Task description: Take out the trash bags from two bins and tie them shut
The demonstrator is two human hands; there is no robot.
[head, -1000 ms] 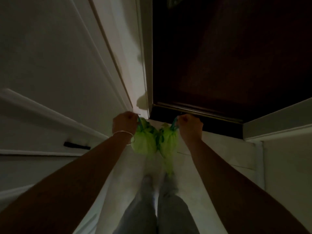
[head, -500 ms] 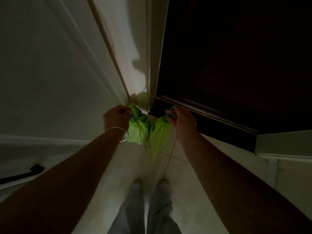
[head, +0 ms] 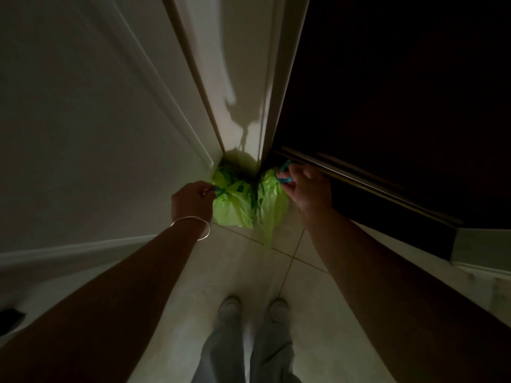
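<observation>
The left hand [head: 190,201], a thin bangle [head: 193,225] on its wrist, had its fingers closed on the blue tie of the left green bag [head: 235,200]. The right hand [head: 308,186] pinched the blue tie of the right green bag [head: 272,194]. Both bags sat side by side, touching, in the corner where the white door frame [head: 243,92] met the dark door [head: 401,92], low over the tiled floor [head: 304,272].
</observation>
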